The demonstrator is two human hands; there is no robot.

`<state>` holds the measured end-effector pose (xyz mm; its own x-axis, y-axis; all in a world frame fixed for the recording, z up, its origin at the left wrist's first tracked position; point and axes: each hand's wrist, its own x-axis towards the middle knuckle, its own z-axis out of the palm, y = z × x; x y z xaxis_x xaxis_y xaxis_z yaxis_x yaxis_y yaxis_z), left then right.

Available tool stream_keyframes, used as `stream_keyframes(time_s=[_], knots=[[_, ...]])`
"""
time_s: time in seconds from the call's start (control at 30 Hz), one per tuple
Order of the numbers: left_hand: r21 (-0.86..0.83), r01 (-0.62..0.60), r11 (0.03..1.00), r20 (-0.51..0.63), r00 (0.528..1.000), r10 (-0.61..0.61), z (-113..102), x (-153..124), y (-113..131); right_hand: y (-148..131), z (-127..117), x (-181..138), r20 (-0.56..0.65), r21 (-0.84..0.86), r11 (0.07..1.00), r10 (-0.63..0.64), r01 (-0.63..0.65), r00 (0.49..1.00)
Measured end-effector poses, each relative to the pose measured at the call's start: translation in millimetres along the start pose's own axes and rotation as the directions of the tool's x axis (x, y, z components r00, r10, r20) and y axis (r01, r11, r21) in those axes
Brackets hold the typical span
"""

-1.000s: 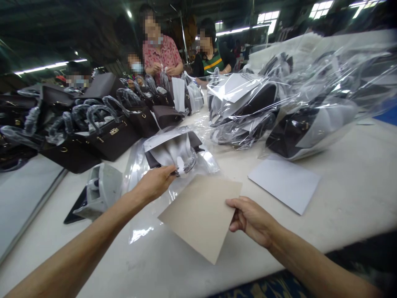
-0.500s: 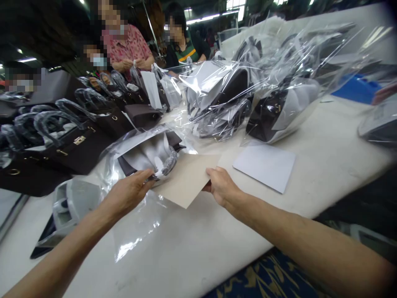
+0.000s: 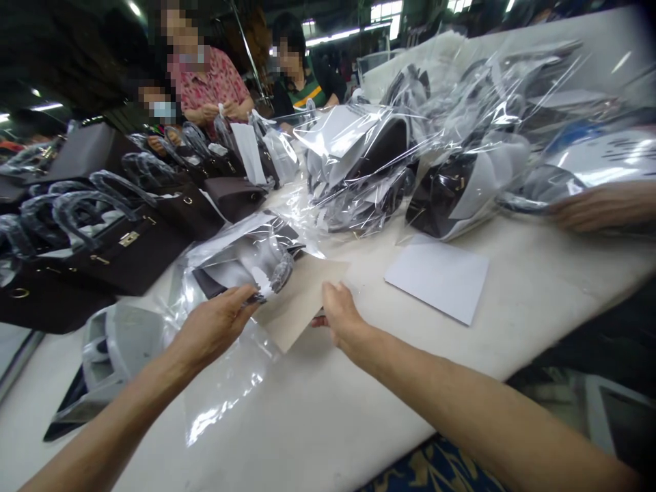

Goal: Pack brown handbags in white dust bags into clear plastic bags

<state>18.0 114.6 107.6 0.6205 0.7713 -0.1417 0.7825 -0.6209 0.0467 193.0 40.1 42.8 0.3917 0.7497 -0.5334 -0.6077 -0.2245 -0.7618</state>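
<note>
L hand [image 3: 223,316] fingers curled by dark bag's [image 3: 243,263] wrapped handles [image 3: 281,273]; I can't tell exact grip. R hand [image 3: 339,311] pinching beige card [image 3: 292,297], bag's near rt side. Shoved hard, card cd crease or snag clear plastic [image 3: 220,400] nr bag.

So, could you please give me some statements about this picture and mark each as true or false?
The right hand holds the beige card. True.
A white sheet lies on the table to the right of the card. True.
The left hand holds the white sheet. False: it holds the wrapped handle of a bag.
The handles of the dark bags at the left are bare. False: they are wrapped.
Another person's hand shows at the right edge. True.
</note>
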Motion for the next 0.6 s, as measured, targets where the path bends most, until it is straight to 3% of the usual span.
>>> stream_keyframes(time_s=[0.27,0.43,0.53,0.6], knots=[[-0.061,-0.002,0.998,-0.087,0.996,-0.004,-5,4,-12,13,14,-12,0.104,-0.009,0.994,0.106,-0.105,0.989],[-0.109,-0.034,0.993,-0.099,0.995,0.024,-4,5,-17,19,64,25,0.14,-0.071,0.995,0.086,-0.076,0.986],[-0.119,-0.047,0.992,-0.116,0.993,0.033,-5,5,-24,19,98,51,0.218,-0.193,0.981,0.044,-0.001,0.975],[-0.129,-0.057,0.99,-0.13,0.991,0.04,-8,5,-32,16,104,61,0.291,-0.306,0.949,0.017,0.076,0.957]])
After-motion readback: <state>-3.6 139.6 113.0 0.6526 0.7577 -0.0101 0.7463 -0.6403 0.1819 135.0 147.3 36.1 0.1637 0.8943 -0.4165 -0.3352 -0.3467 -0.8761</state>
